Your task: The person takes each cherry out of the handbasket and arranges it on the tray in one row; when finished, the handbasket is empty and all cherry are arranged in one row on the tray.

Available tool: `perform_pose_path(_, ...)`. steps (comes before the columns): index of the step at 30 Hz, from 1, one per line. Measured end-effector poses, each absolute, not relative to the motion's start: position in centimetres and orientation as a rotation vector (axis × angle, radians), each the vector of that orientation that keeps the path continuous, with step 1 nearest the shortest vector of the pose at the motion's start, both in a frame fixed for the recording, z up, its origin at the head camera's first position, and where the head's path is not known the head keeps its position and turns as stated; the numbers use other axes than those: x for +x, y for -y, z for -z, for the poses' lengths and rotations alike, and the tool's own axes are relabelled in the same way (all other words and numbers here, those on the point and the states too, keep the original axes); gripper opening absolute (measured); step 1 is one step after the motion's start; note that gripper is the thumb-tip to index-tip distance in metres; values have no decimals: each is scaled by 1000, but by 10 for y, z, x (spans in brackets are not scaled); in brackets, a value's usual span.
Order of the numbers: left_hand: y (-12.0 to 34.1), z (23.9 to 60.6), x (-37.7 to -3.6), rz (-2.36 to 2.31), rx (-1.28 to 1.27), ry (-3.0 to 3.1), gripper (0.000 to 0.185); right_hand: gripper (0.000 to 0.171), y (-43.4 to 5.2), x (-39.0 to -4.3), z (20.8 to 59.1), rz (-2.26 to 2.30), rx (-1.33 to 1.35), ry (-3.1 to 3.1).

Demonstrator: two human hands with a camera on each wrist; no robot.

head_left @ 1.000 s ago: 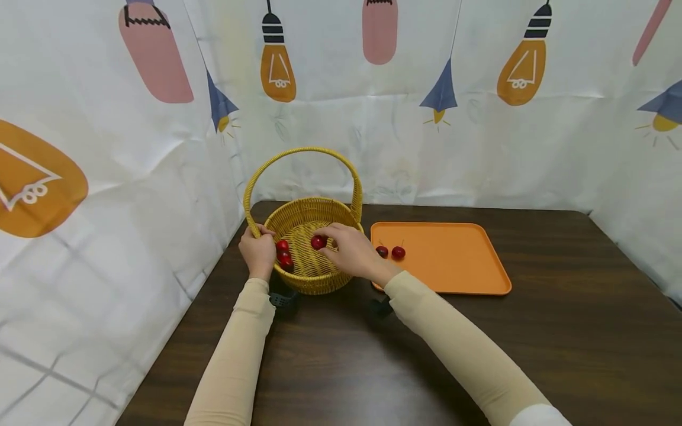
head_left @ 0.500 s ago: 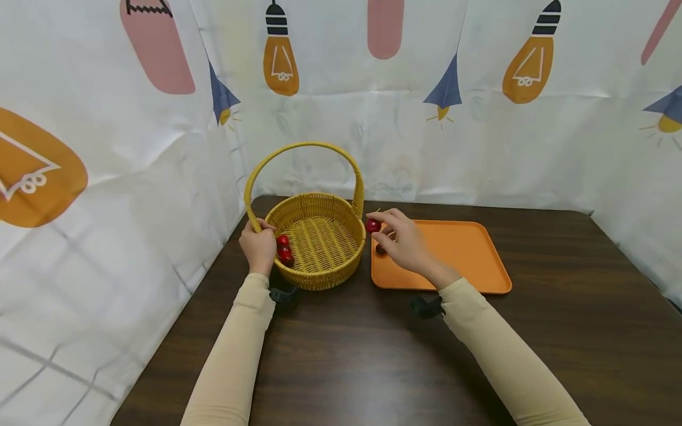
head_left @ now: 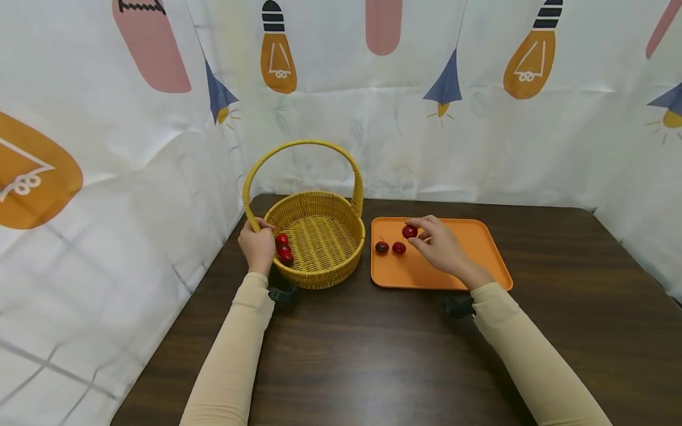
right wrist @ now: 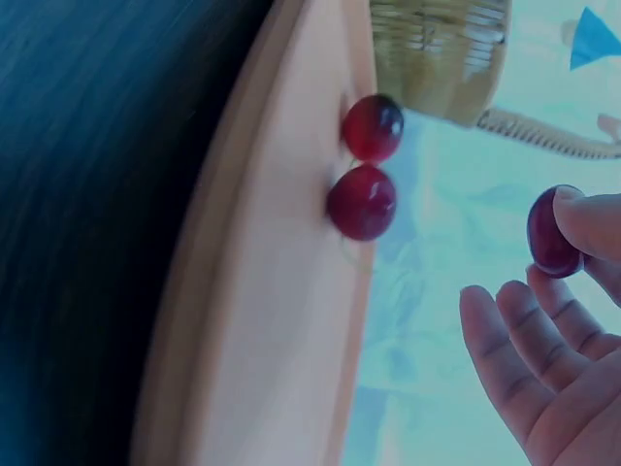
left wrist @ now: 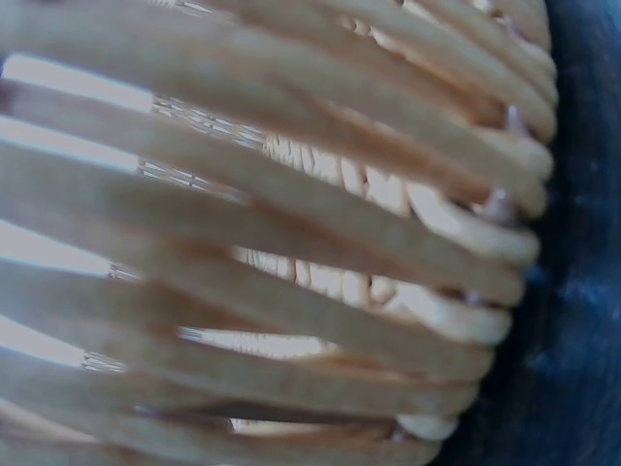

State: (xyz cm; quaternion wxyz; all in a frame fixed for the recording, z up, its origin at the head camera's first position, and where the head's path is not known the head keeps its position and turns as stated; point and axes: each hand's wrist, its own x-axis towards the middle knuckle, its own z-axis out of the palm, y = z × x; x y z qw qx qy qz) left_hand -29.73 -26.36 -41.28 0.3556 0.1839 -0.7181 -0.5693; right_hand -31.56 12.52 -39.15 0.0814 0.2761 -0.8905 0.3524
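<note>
Apparently partway complete: two round red cherries [head_left: 399, 248] lie left on the rectangular orange tray [head_left: 410, 276]; three cherries [head_left: 282, 239] pending in yellow wicker basket [head_left: 325, 278]. Left hand [head_left: 258, 245] grips its arched handle [head_left: 319, 142]; right hand [head_left: 438, 242] pinches another cherry [head_left: 409, 231] above tray.

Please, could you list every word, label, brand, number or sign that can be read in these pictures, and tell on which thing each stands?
There is no readable text in any view.
Yellow basket: no lettering shows.
Orange tray: no lettering shows.
White backdrop: printed drawings such as light bulbs, no words or numbers visible.
Dark wrist straps: too small to tell if anything is written.
</note>
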Motion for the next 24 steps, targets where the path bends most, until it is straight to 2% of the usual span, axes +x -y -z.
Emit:
perform_pose_path(21, 263, 411, -296, 1469, 466, 1856, 12, 52, -149, -351, 424, -1217, 502, 2814)
perform_pose_path(24, 263, 412, -297, 1467, 466, 1855, 11, 49, -153, -351, 427, -1240, 487, 2824)
